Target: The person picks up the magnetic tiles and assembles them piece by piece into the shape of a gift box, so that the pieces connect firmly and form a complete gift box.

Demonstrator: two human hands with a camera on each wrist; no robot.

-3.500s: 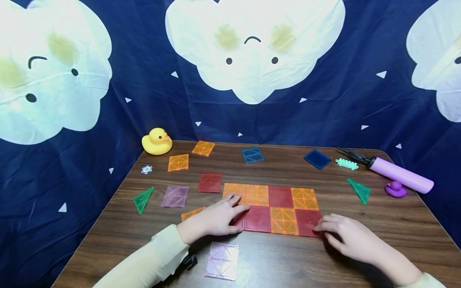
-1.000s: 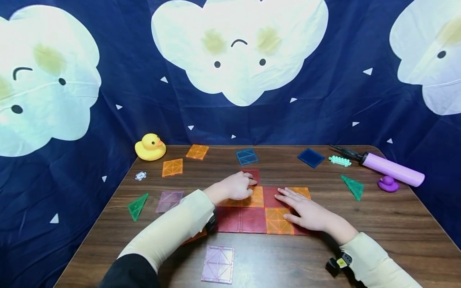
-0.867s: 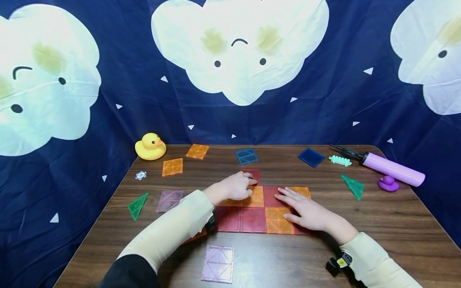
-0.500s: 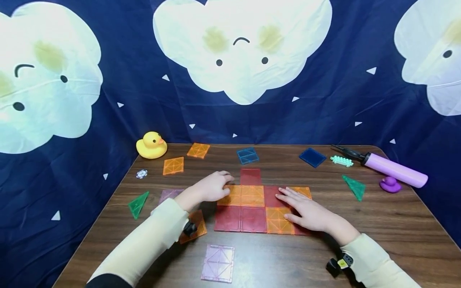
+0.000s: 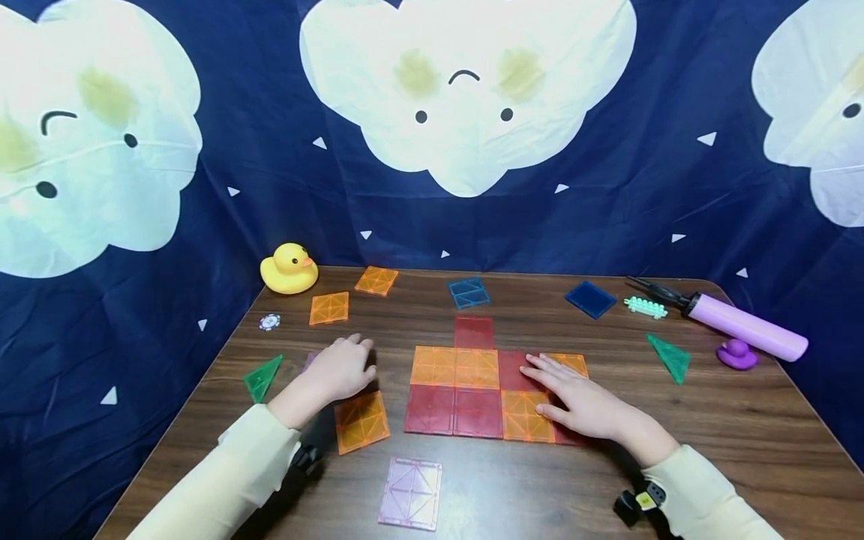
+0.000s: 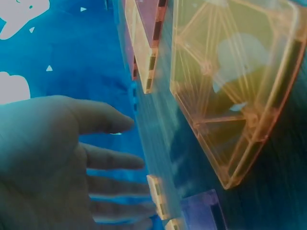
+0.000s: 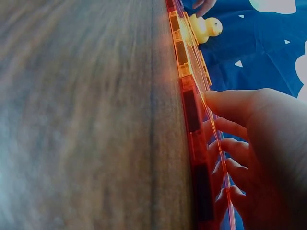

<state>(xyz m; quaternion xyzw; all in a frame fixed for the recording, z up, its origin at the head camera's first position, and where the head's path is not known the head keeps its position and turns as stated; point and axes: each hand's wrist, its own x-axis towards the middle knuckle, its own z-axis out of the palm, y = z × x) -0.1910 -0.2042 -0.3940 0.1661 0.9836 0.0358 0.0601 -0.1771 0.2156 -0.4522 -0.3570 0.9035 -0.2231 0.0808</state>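
Magnetic tiles lie flat in a two-row block of orange and red squares at mid-table. A single red tile (image 5: 474,332) sits against the block's far edge. My right hand (image 5: 580,396) rests on the block's right part, fingers spread over a red tile (image 5: 514,370) and partly hiding an orange tile (image 5: 570,364). In the right wrist view its fingers lie straight along the tiles. My left hand (image 5: 340,369), empty and with fingers extended, hovers left of the block. It covers most of a purple tile (image 6: 204,211). Just nearer than it lies a loose orange tile (image 5: 362,421).
A clear pinkish tile (image 5: 410,493) lies in front. Orange tiles (image 5: 329,308), blue tiles (image 5: 469,292) and green triangles (image 5: 263,377) are scattered around. A yellow duck (image 5: 289,268), a poker chip (image 5: 269,322), a purple pump (image 5: 749,326) and a small purple duck (image 5: 736,354) stand near the edges.
The loose red tile has moved right, against the block's far edge. My left hand has let it go and moved left, over the purple tile. My right hand moved onto the block and stays there.
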